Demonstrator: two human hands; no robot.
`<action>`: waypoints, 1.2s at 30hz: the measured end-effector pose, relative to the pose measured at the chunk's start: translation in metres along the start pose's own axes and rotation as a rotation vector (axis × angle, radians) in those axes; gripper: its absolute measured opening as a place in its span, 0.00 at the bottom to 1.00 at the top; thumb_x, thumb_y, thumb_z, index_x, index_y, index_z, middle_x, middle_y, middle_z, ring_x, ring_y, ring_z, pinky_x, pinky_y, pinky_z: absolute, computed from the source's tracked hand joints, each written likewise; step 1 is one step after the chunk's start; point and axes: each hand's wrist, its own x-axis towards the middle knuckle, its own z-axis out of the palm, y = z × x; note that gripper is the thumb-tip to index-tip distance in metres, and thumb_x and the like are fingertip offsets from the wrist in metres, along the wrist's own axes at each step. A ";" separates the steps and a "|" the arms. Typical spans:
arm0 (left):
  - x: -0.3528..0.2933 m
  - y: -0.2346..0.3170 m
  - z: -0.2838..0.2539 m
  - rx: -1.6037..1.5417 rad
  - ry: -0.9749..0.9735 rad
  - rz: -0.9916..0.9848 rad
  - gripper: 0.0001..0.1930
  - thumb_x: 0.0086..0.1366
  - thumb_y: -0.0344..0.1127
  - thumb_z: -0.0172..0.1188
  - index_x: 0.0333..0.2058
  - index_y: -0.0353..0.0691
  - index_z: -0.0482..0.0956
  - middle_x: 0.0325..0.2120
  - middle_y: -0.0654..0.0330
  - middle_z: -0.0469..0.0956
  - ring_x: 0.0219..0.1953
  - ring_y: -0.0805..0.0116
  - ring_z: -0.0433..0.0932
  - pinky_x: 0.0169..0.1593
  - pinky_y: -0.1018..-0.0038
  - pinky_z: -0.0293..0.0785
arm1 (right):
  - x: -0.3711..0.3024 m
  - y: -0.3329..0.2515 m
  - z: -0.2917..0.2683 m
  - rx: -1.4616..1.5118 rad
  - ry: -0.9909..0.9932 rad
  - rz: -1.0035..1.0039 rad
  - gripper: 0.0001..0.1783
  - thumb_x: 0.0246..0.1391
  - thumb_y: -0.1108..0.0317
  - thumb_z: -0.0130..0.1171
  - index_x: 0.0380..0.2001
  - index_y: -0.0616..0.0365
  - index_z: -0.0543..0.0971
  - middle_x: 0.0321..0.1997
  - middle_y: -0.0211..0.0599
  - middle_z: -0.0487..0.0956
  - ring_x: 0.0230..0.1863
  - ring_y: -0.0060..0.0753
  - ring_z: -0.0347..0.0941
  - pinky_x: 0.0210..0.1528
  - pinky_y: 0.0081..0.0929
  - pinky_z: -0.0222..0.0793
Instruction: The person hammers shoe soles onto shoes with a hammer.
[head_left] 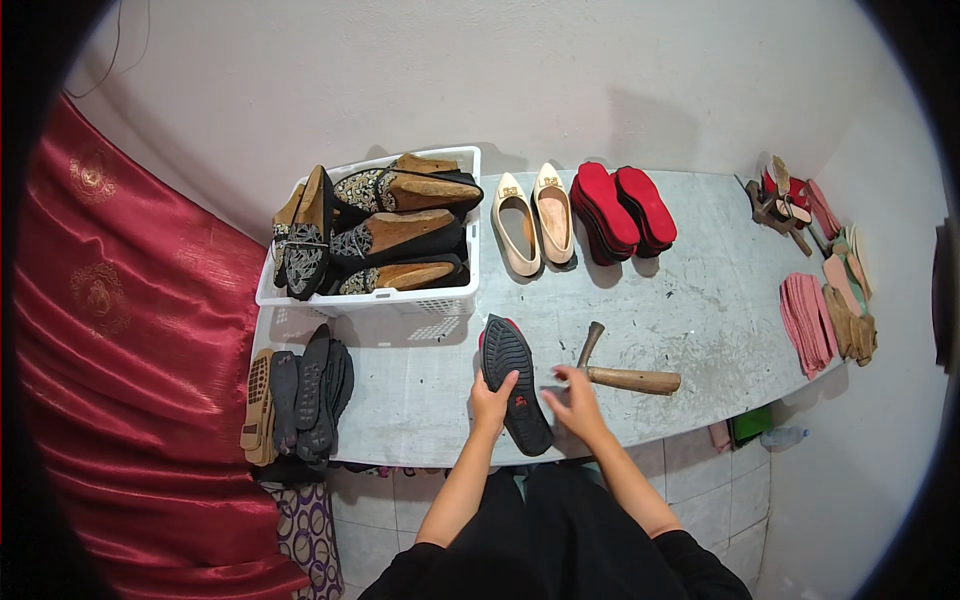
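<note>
My left hand (488, 405) is wrapped round the near left side of a black shoe sole (508, 352), its thumb lying across the ridged underside. A red edge shows behind the sole near its pointed toe. To the sole's right, my right hand (574, 408) is held with its fingers apart and nothing in it; a small gap separates it from the sole. Beyond that hand lies a hammer (636, 380) with a wooden handle, its dark head toward the left.
A white plastic basket (378, 297) of shoes on wooden lasts stands back left. Cream flats (516, 235) and stacked red insoles (607, 215) sit at the back. Loose soles (316, 400) lie front left, pink pieces (806, 325) right. A red curtain (140, 360) hangs left.
</note>
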 end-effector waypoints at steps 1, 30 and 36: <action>-0.001 0.000 -0.001 -0.123 0.001 -0.014 0.29 0.54 0.31 0.64 0.53 0.36 0.62 0.46 0.55 0.71 0.45 0.66 0.72 0.47 0.73 0.71 | 0.001 0.006 -0.011 -0.125 0.161 -0.119 0.24 0.44 0.67 0.62 0.45 0.62 0.69 0.42 0.47 0.72 0.46 0.46 0.68 0.48 0.35 0.63; -0.022 0.029 0.009 -0.583 -0.018 -0.200 0.17 0.53 0.27 0.61 0.42 0.35 0.71 0.34 0.60 0.76 0.34 0.72 0.76 0.38 0.75 0.74 | -0.015 -0.025 -0.072 -0.064 0.225 0.411 0.14 0.49 0.61 0.60 0.23 0.61 0.73 0.12 0.34 0.69 0.15 0.25 0.68 0.19 0.26 0.62; -0.024 0.026 0.011 -0.526 -0.001 -0.192 0.16 0.52 0.27 0.62 0.41 0.36 0.72 0.33 0.61 0.76 0.34 0.73 0.76 0.38 0.76 0.73 | -0.014 -0.071 -0.049 -0.082 0.203 -0.006 0.16 0.40 0.63 0.66 0.30 0.60 0.76 0.23 0.49 0.77 0.24 0.48 0.76 0.27 0.34 0.69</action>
